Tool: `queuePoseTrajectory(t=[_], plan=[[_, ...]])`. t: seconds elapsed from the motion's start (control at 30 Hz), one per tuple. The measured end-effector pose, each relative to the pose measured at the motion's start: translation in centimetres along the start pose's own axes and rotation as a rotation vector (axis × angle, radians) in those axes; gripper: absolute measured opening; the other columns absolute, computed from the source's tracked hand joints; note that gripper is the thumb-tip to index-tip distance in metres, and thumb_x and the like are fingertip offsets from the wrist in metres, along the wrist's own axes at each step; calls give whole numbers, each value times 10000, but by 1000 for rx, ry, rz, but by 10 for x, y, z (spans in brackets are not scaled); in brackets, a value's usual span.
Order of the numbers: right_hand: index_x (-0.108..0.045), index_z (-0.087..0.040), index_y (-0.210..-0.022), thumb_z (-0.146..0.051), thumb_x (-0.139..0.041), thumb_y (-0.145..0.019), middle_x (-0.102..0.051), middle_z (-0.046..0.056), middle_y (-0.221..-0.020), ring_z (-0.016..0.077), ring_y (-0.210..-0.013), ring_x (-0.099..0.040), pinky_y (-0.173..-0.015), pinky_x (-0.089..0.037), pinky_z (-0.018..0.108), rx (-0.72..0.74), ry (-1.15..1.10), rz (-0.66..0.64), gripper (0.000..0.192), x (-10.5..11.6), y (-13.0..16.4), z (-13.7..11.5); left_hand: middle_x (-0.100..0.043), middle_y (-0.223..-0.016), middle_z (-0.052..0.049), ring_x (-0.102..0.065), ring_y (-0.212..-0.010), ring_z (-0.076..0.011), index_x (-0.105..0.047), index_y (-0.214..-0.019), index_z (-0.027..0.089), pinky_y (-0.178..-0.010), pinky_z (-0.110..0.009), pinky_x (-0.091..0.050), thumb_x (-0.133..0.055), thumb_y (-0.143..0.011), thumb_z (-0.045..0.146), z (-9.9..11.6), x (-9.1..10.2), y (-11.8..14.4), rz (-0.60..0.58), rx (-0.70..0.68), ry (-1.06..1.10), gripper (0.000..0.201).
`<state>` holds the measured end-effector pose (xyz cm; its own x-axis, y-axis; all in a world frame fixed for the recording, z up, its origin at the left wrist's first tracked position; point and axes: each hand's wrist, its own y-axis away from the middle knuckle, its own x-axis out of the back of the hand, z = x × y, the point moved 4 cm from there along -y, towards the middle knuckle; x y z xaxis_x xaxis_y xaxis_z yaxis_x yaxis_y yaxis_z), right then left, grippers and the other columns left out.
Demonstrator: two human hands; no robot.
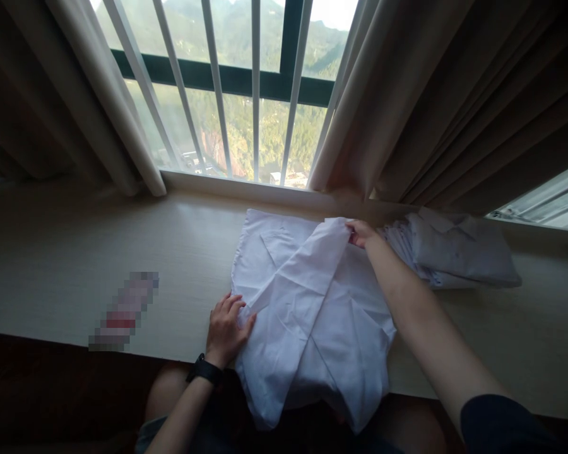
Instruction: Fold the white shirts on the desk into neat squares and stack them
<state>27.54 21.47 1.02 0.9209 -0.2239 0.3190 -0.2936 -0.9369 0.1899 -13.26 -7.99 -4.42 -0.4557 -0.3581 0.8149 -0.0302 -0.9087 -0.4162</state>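
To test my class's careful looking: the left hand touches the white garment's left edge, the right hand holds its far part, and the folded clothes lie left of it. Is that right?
Not quite: the head view shows the folded clothes to the right of the white garment. The left hand does touch its left edge, and the right hand holds its far part.

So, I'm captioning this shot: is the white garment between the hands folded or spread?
Partly folded: a slanting layer crosses the white garment, its top end at the right hand; the lower edges overhang the tabletop.
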Motion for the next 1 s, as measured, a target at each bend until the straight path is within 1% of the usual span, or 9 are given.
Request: queuePoseTrajectory(t=[0.1,0.2,0.27,0.37,0.5,0.6,0.73,0.9,1.0], plan=[[-651,-136,-1022,-148,-685,-702,-693,148,-1096,217,-1034,-655,-920,-523,339,53,131,101,323,-12,-2,14,-666,-1213,-103,-522,-1284,-333,-628,-1047,218,-1038,-497,-435,-667,-848,374,1,-2,-2,-14,4,-13,256],[-671,-156,-1106,-192,-629,-794,-667,157,-1224,245,-1163,-608,-1028,-445,359,236,530,59,318,-49,3,7,-666,-1214,-99,-523,-1286,-330,-624,-1048,221,-1033,-493,-438,-669,-844,370,1,-3,-3,-21,2,-28,256],[-713,-164,-1031,-270,-585,-858,-702,151,-1159,259,-1114,-632,-998,-448,354,305,744,-70,240,-88,6,1,-665,-1214,-97,-524,-1284,-328,-622,-1044,226,-1034,-492,-436,-668,-846,369,2,-3,-4,-22,-5,-35,249],[-737,-171,-815,-439,-654,-822,-744,138,-954,260,-979,-672,-888,-480,308,294,793,-206,281,-146,6,-6,-663,-1217,-92,-526,-1280,-327,-619,-1037,234,-1035,-492,-431,-668,-847,369,1,-2,-5,-19,-12,-39,237],[-737,-172,-752,-462,-768,-692,-730,96,-786,239,-832,-681,-755,-483,271,258,806,-315,298,-190,-2,-7,-668,-1208,-84,-531,-1275,-328,-617,-1031,242,-1017,-491,-442,-677,-840,366,0,-2,-6,-8,-22,-35,235],[-754,-174,-835,-422,-757,-708,-730,50,-786,198,-775,-672,-686,-464,235,266,766,-344,278,-192,-11,-6,-672,-1197,-80,-538,-1265,-328,-613,-1031,246,-1003,-498,-450,-681,-836,366,0,-2,-7,1,-29,-33,238],[-718,-191,-1084,-474,-581,-879,-735,50,-1058,177,-915,-664,-722,-455,219,325,718,-231,375,-172,-17,-2,-674,-1189,-82,-540,-1262,-332,-618,-1025,250,-989,-500,-455,-683,-831,372,0,-3,-8,4,-27,-33,238],[-743,-211,-967,-449,-649,-866,-747,65,-1027,205,-976,-650,-833,-441,241,412,746,-204,275,-163,-9,4,-669,-1206,-81,-536,-1264,-339,-624,-1013,253,-980,-495,-447,-677,-831,375,-1,-4,-8,-9,-11,-34,226],[-729,-229,-1090,-452,-562,-939,-734,58,-1117,200,-1044,-642,-905,-433,242,450,720,-215,317,-160,-5,-7,-669,-1201,-78,-536,-1260,-334,-621,-1011,251,-988,-488,-438,-668,-837,379,-1,-4,-9,-13,-17,-33,221]])
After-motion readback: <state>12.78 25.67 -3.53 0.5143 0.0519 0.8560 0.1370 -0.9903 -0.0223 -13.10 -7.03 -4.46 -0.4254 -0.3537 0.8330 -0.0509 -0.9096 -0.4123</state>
